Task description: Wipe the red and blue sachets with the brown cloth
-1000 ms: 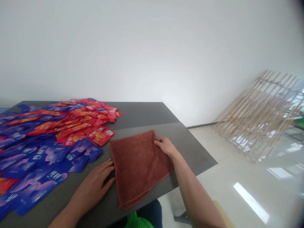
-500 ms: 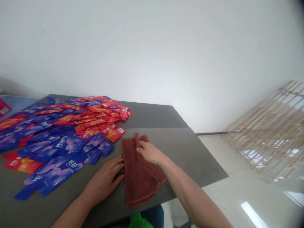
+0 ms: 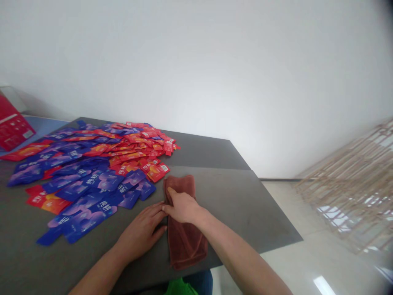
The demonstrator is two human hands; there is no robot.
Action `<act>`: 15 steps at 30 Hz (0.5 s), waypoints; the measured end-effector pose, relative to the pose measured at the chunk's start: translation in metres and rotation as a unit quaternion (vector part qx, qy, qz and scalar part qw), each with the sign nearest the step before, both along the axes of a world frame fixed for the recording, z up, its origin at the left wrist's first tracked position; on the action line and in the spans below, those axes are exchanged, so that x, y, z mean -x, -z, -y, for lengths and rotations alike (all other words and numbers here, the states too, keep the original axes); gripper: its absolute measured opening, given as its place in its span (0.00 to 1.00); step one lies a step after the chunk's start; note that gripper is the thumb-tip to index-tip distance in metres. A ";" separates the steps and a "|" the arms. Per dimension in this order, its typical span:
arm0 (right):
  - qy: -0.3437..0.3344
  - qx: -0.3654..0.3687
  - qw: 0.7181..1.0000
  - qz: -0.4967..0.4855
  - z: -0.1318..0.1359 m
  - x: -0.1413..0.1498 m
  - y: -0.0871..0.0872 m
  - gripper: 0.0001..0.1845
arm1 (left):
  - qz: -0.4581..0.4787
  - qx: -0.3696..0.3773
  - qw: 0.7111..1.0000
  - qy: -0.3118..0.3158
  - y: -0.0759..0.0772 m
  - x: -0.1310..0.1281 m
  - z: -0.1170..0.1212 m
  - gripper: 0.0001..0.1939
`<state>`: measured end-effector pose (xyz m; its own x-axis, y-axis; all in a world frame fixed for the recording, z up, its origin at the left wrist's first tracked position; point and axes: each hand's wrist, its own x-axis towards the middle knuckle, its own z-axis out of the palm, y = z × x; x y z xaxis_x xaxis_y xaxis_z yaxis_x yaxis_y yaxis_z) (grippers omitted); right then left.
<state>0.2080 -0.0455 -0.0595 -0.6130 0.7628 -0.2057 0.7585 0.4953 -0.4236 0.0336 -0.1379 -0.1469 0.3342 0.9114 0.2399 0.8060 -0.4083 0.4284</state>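
A brown cloth (image 3: 186,237) lies folded into a narrow strip on the dark grey table (image 3: 239,209), its near end hanging at the table's front edge. My right hand (image 3: 181,207) rests flat on top of the cloth, fingers stretched toward its left edge. My left hand (image 3: 143,229) lies flat on the table, palm down, its fingertips touching the cloth's left edge next to my right hand. Neither hand grips anything.
A large spread of red and blue sachets (image 3: 92,168) covers the table's left half, the nearest ones close to the cloth. A red box (image 3: 12,125) stands at the far left. A wooden lattice frame (image 3: 353,184) leans against the wall right of the table.
My right hand carried the cloth's right side over to the left, folding the wide cloth into a narrow strip, and now lies flat on it. The view shifted to the left.
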 end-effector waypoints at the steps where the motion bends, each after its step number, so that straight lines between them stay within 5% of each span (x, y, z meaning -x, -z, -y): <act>1: -0.025 -0.005 1.000 -0.018 0.006 -0.004 -0.002 0.40 | 0.000 0.001 1.000 -0.001 0.000 0.000 0.000 0.24; 4: -0.060 -0.006 0.993 -0.102 0.029 -0.025 -0.008 0.42 | 0.004 0.004 1.000 0.004 -0.001 0.000 0.002 0.22; 8: -0.031 0.001 0.984 -0.176 0.067 -0.078 -0.006 0.33 | 0.002 0.005 1.000 0.007 -0.003 -0.001 0.002 0.24; 11: -0.046 -0.023 0.979 -0.198 0.085 -0.124 0.001 0.37 | -0.004 0.005 1.000 0.000 -0.003 0.000 0.002 0.22; 15: 0.018 -0.061 0.979 -0.192 0.091 -0.159 0.013 0.43 | -0.004 0.003 1.000 0.006 -0.001 0.003 -0.001 0.21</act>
